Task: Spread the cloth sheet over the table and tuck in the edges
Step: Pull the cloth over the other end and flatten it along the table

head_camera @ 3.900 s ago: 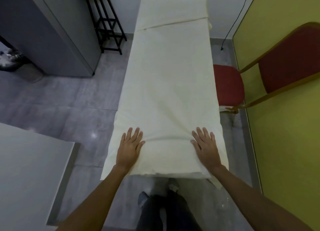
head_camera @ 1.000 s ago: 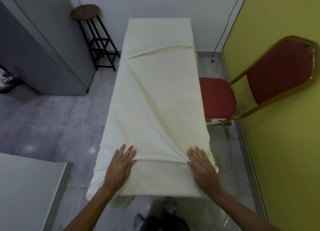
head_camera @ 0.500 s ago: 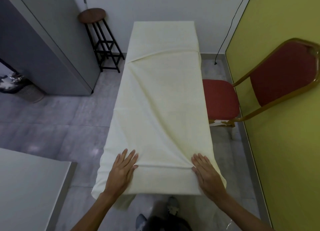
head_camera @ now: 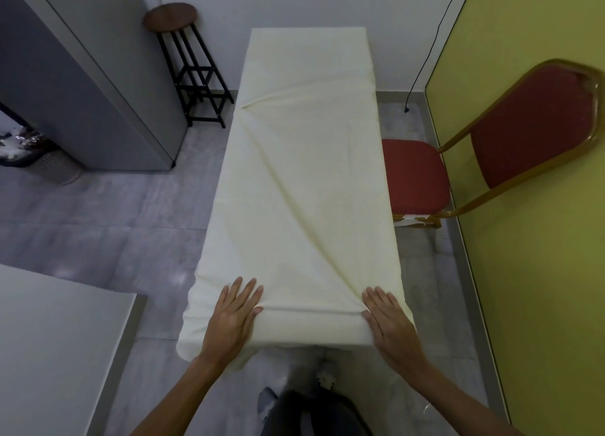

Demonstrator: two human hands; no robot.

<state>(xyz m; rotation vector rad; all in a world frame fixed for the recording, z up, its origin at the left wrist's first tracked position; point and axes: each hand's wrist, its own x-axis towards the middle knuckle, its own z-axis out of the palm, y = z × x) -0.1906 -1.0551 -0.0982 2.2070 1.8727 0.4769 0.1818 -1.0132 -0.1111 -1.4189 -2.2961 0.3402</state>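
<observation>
A pale cream cloth sheet [head_camera: 304, 180] covers the long narrow table from the near end to the far wall; the table itself is hidden under it. My left hand [head_camera: 234, 317] lies flat on the sheet near the near left corner, fingers straight. My right hand [head_camera: 388, 321] lies flat near the near right corner. A cross fold runs between the two hands, and a long diagonal crease runs from my right hand toward the far left. Another fold crosses the sheet near the far end. The near left corner of the sheet hangs down past the table edge.
A red chair with a gold frame [head_camera: 415, 177] stands tight against the table's right side by the yellow wall [head_camera: 530, 239]. A dark stool [head_camera: 183, 59] and a grey cabinet [head_camera: 82, 92] are at the far left. A white surface [head_camera: 49, 353] is at the near left.
Both hands have slid toward the near end of the table with the sheet under them, and a cross fold has bunched between them. The diagonal crease has grown sharper.
</observation>
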